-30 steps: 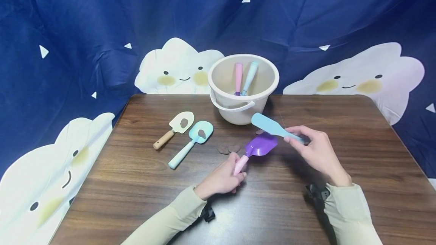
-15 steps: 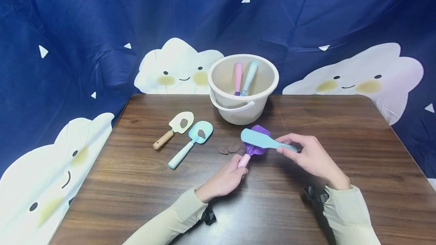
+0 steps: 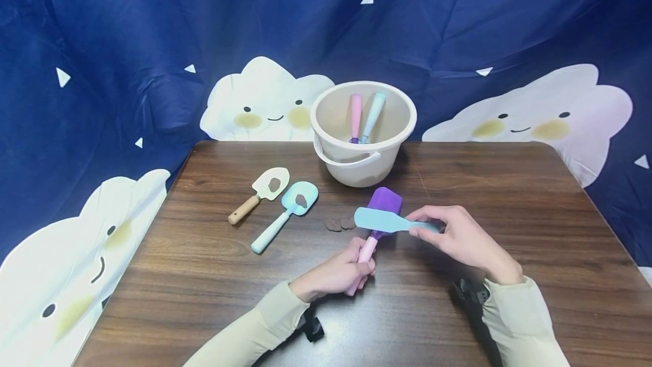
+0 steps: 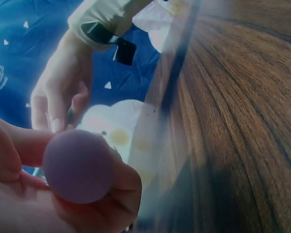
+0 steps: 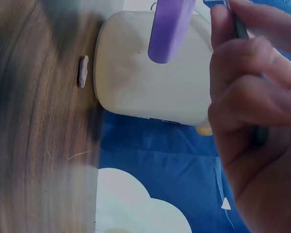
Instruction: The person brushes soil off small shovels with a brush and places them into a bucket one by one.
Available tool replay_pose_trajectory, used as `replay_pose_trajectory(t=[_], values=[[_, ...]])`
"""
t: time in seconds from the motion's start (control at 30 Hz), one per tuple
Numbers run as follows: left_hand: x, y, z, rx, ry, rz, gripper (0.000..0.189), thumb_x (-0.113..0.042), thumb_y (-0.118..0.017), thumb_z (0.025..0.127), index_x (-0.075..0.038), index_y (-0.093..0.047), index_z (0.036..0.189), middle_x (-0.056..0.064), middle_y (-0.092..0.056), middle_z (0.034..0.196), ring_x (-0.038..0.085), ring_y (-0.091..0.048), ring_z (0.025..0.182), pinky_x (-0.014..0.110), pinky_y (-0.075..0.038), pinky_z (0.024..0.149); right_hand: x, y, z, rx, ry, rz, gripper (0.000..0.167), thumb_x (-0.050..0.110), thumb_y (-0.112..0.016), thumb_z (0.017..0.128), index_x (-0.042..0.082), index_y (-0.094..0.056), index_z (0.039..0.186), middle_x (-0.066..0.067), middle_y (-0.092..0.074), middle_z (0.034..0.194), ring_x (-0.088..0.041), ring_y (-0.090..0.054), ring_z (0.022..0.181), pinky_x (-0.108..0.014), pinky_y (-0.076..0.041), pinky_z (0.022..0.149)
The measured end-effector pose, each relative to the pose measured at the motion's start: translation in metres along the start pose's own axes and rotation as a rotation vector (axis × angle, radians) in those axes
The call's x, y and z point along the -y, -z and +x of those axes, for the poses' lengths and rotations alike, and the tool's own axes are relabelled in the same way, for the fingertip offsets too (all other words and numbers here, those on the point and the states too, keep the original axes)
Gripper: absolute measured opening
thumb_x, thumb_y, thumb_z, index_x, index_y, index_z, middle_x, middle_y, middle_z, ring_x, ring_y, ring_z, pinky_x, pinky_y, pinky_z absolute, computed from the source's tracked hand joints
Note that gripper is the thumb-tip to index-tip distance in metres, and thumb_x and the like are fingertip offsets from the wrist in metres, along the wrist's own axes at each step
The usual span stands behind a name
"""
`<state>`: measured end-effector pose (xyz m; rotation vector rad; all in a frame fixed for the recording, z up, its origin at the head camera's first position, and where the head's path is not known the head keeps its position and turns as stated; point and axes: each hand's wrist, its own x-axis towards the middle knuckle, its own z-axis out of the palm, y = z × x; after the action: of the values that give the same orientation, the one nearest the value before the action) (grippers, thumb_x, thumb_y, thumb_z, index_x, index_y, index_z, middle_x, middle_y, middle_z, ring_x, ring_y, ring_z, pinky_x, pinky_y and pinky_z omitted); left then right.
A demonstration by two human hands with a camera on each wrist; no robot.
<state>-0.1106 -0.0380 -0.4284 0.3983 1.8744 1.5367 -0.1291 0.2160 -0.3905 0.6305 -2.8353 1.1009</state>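
Note:
My left hand (image 3: 331, 272) grips the pink handle (image 3: 367, 250) of a toy shovel with a purple blade (image 3: 386, 199), pointing away from me. In the left wrist view, the round end of that handle (image 4: 80, 167) faces the camera. My right hand (image 3: 466, 245) pinches the narrow end of a light blue flat spatula (image 3: 378, 220). In the head view its broad end crosses in front of the lower part of the purple blade; I cannot tell whether they touch. Any contents of the blade are hidden.
A beige bucket (image 3: 363, 171) holds two toy shovels, pink-handled (image 3: 356, 115) and blue-handled (image 3: 374, 115). Left lie a cream shovel (image 3: 265, 188) and a light blue shovel (image 3: 290, 205), each bearing a brown lump. Flat brown pieces (image 3: 333, 225) lie mid-table. Another brown piece (image 5: 83, 71) lies near the bucket.
The spatula has moved left and down, from above the purple blade's tip to across its lower part. The purple shovel has swung from pointing right to pointing farther away from me.

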Motion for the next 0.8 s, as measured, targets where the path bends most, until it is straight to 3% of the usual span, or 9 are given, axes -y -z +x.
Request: replay_pose_trajectory(t=[0.2,0.33,0.5,0.67,0.8], values=[[0.001,-0.0016,-0.0022,-0.02,-0.003,0.044,0.029,-0.002,-0.047,0.095,0.002,-0.037,0.122,0.009,-0.051,0.075,0.015,-0.046,0.057,0.019,-0.033,0.04,-0.0029,0.0008,0.0028,-0.137,0.051,-0.077,0.017,0.014,-0.075,0.084,0.015,-0.073,0.101,0.0,-0.074,0.091,-0.001,-0.047,0.058,-0.018,-0.041,0.053],[-0.0003,-0.0038,-0.0039,-0.036,-0.009,0.075,0.028,0.001,-0.047,0.094,0.004,-0.04,0.121,0.011,-0.054,0.08,0.014,-0.047,0.058,0.017,-0.034,0.04,-0.0036,0.0023,0.0046,-0.238,0.032,-0.168,0.017,0.012,-0.074,0.083,0.01,-0.073,0.101,-0.006,-0.074,0.093,-0.003,-0.04,0.051,-0.019,-0.038,0.052],[-0.0017,-0.0052,-0.0048,-0.047,-0.011,0.101,0.027,0.0,-0.049,0.092,0.004,-0.042,0.118,0.013,-0.056,0.082,0.014,-0.048,0.059,0.017,-0.035,0.041,-0.0051,0.0037,0.0062,-0.319,-0.024,-0.242,0.017,0.013,-0.073,0.084,0.009,-0.073,0.1,-0.007,-0.074,0.089,-0.008,-0.043,0.056,-0.025,-0.039,0.058],[-0.0015,-0.0068,-0.0046,-0.057,0.014,0.092,0.027,-0.004,-0.053,0.092,0.001,-0.043,0.117,0.012,-0.057,0.076,0.015,-0.048,0.057,0.018,-0.035,0.038,-0.0077,0.0026,0.0059,-0.357,-0.074,-0.231,0.018,0.013,-0.072,0.085,0.009,-0.072,0.102,-0.006,-0.072,0.083,-0.013,-0.048,0.061,-0.024,-0.039,0.059],[-0.0004,-0.0069,-0.0029,-0.044,0.028,-0.023,0.03,-0.002,-0.051,0.092,0.002,-0.039,0.119,0.01,-0.058,0.079,0.014,-0.053,0.058,0.022,-0.042,0.045,-0.0093,0.0007,0.0035,-0.35,-0.112,-0.109,0.017,0.015,-0.073,0.085,0.013,-0.072,0.102,-0.002,-0.072,0.082,-0.008,-0.05,0.065,-0.018,-0.038,0.059]])
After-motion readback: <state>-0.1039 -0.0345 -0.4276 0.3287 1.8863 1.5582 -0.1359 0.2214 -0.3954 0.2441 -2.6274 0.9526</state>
